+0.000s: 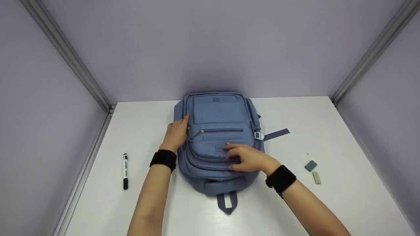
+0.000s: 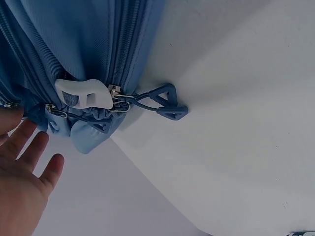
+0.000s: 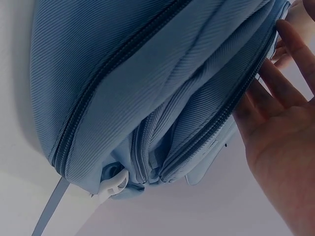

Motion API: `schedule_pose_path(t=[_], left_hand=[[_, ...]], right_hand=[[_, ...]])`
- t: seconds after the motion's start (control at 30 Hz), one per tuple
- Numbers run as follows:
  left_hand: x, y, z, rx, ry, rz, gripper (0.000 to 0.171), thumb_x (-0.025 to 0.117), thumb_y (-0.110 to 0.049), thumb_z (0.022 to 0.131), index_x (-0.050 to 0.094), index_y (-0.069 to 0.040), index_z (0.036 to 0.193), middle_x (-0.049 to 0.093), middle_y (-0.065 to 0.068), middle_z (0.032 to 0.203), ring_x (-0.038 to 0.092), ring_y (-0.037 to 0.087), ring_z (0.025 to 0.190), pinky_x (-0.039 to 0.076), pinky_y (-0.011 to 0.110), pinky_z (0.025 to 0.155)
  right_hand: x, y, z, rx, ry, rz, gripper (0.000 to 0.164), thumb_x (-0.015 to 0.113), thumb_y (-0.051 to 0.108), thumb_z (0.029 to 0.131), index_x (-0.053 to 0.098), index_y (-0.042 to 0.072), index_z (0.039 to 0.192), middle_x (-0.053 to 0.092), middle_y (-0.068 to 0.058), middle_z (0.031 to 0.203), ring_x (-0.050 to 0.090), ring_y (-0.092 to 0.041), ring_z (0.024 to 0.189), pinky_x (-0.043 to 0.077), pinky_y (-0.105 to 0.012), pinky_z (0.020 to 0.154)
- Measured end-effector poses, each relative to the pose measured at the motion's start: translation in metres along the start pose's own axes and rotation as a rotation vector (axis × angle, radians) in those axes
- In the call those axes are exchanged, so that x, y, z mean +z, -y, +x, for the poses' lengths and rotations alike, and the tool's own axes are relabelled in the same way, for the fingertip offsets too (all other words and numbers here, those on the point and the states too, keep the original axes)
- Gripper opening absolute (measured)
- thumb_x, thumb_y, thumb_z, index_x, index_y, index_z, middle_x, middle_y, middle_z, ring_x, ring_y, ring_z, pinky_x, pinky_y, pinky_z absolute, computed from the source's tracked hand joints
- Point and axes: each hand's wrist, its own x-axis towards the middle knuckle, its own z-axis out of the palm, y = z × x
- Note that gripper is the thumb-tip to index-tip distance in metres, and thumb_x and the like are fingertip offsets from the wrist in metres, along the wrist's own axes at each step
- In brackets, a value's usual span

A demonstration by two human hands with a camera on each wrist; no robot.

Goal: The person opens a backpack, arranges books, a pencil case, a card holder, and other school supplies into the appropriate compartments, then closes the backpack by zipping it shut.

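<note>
Blue backpack (image 1: 220, 113) — under the right grip (image 1: 246, 158), left grip (image 1: 176, 133) alongside.

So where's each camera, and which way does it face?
Head: on the head, facing forward and down at the bag; left hand, right hand and forearms show.
Left wrist: worn there, facing the bag's zip pulls; left hand shows.
Right wrist: worn there, facing its zips; right hand shows, plus part of the left.
Head and right wrist share the white buckle.
</note>
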Motion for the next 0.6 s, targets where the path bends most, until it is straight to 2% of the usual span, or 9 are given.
schedule_pose_path(t=[0.07,0.17,0.27,0.33,0.47,0.53,0.6], left_hand=[[0.0,-0.001,-0.001,-0.012,-0.004,0.035,0.042,0.05,-0.003,0.1,0.048,0.0,0.142,0.061,0.021,0.126,0.054,0.037,0.118,0.037,0.054,0.1],[0.001,-0.002,-0.004,-0.035,-0.036,0.076,0.024,0.055,-0.008,0.099,0.065,0.0,0.12,0.067,0.018,0.112,0.058,0.035,0.109,0.039,0.053,0.097],[0.001,-0.003,-0.006,-0.059,-0.087,0.091,0.014,0.061,-0.01,0.096,0.072,-0.001,0.099,0.069,0.015,0.1,0.061,0.034,0.1,0.042,0.052,0.091],[0.0,-0.003,-0.006,-0.075,-0.119,0.083,0.014,0.063,-0.011,0.095,0.072,-0.001,0.098,0.07,0.016,0.097,0.062,0.034,0.097,0.044,0.052,0.089],[0.001,-0.002,-0.009,-0.094,-0.15,0.048,0.018,0.061,-0.013,0.096,0.071,0.001,0.101,0.069,0.018,0.097,0.063,0.036,0.096,0.045,0.051,0.086],[0.001,-0.002,-0.012,-0.097,-0.154,0.029,0.018,0.059,-0.014,0.097,0.07,0.001,0.099,0.069,0.018,0.095,0.065,0.036,0.092,0.046,0.05,0.083],[0.002,-0.003,-0.015,-0.096,-0.153,0.009,0.019,0.058,-0.015,0.098,0.069,0.001,0.097,0.07,0.017,0.093,0.066,0.036,0.088,0.048,0.05,0.079]], right_hand=[[-0.001,0.0,0.0,-0.011,-0.017,-0.002,0.025,0.072,0.025,0.086,0.071,0.009,0.105,0.051,-0.011,0.142,0.04,-0.026,0.136,0.036,-0.04,0.108],[-0.001,0.0,0.001,-0.02,-0.063,-0.017,0.023,0.071,0.022,0.088,0.07,0.008,0.107,0.054,-0.011,0.138,0.045,-0.027,0.133,0.038,-0.04,0.105],[-0.001,-0.003,0.002,-0.004,-0.123,-0.051,0.03,0.071,0.023,0.09,0.067,0.009,0.115,0.05,-0.011,0.141,0.044,-0.028,0.133,0.038,-0.042,0.105],[-0.001,-0.006,0.003,0.009,-0.152,-0.096,0.042,0.073,0.029,0.089,0.063,0.011,0.126,0.044,-0.012,0.147,0.036,-0.03,0.139,0.032,-0.045,0.11],[0.001,-0.013,0.007,0.032,-0.173,-0.246,0.079,0.077,0.05,0.081,0.046,0.023,0.148,0.024,-0.012,0.159,0.014,-0.037,0.147,0.013,-0.057,0.114],[0.002,-0.017,0.01,0.051,-0.169,-0.322,0.089,0.075,0.059,0.078,0.037,0.029,0.153,0.018,-0.012,0.161,0.008,-0.041,0.147,0.008,-0.063,0.112],[0.004,-0.02,0.012,0.089,-0.166,-0.385,0.093,0.071,0.066,0.077,0.032,0.033,0.154,0.016,-0.011,0.162,0.007,-0.043,0.146,0.007,-0.068,0.109]])
